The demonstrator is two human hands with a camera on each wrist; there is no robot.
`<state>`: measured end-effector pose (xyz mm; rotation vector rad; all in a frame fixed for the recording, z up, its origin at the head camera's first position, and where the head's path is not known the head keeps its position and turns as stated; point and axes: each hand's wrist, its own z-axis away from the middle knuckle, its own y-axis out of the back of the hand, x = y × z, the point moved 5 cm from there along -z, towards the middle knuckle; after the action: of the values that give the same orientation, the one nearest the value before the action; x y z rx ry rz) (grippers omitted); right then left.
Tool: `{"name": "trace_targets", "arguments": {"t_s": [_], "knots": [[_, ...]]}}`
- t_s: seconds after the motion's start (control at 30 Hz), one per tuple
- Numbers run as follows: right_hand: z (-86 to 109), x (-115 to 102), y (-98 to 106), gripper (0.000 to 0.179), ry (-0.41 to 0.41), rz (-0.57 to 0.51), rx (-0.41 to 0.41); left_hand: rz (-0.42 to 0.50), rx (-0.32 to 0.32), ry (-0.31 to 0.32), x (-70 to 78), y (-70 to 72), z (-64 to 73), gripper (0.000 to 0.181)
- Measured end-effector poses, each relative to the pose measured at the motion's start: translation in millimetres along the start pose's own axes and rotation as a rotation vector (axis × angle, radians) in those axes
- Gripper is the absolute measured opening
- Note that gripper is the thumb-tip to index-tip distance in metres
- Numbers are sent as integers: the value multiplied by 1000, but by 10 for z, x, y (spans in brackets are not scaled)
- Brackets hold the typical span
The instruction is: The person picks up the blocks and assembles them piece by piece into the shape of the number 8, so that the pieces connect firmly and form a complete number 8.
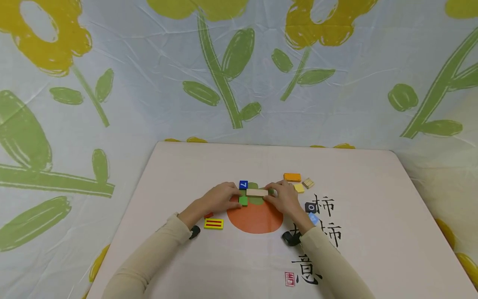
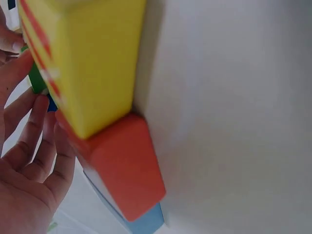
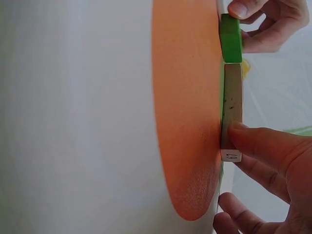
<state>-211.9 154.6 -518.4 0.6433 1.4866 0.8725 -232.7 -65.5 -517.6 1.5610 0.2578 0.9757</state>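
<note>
My right hand pinches the right end of a long pale wooden block, with the thumb on its near side. In the right wrist view, that wooden block has a small printed mark on its end. My left hand pinches a small green block between thumb and forefinger. The green block meets the wooden block's other end. Just beyond it lies a blue block marked 7. In the left wrist view, fingers partly hide the green block.
Left of centre lie a yellow block with red stripes and a partly hidden red block. To the right are an orange block, a yellow block, a wooden piece, a black block and a light-blue block.
</note>
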Motion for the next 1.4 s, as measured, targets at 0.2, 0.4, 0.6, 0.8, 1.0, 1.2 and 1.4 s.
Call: {"name": "trace_targets", "arguments": {"t_s": [0.2, 0.4, 0.6, 0.8, 1.0, 1.2, 1.4], "knots": [[8, -8, 13, 24, 12, 9, 7, 7, -7, 24, 13, -12, -5, 42], [6, -10, 21, 24, 8, 11, 7, 34, -17, 44, 20, 6, -7, 42], [0, -14, 30, 24, 14, 20, 11, 60, -19, 59, 28, 12, -6, 42], [0, -21, 48, 25, 17, 14, 17, 74, -13, 69, 37, 20, -8, 41], [10, -25, 54, 24, 25, 15, 18, 65, -17, 81, 29, 3, -11, 41], [21, -3, 23, 25, 9, 11, 5, 74, -5, 64, 34, -12, -7, 41], [29, 6, 14, 25, 13, 7, 6, 77, -9, 76, 50, -9, 8, 40]]}}
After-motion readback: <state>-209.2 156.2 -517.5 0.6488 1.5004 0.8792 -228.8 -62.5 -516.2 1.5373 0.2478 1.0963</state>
